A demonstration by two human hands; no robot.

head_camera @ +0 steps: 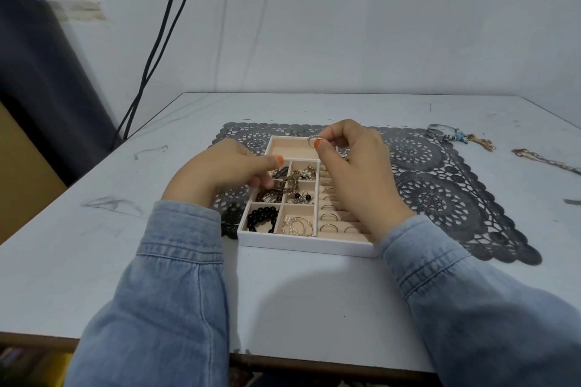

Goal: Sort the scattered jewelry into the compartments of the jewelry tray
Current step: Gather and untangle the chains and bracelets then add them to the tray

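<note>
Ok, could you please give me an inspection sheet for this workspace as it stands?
Surface: white table, scuffed; black lace mat under the jewelry tray.
Job's things: jewelry tray partly filled; black bead bracelet in its near-left compartment; rings in the right slots; bangle and chain unsorted at the table's far right.
Clutter: small grey item at the right edge, unclear.
Grippers: right hand pinches a ring above the tray; left hand over it, fingers curled, hold unclear.
Cables: two black cables down the wall.
Surroundings: pale wall; dark curtain at left.

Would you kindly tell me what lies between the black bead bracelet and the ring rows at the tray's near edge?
In the head view, one compartment holding thin pearl-strung hoops lies between the black bead bracelet and the ring rows.
</note>
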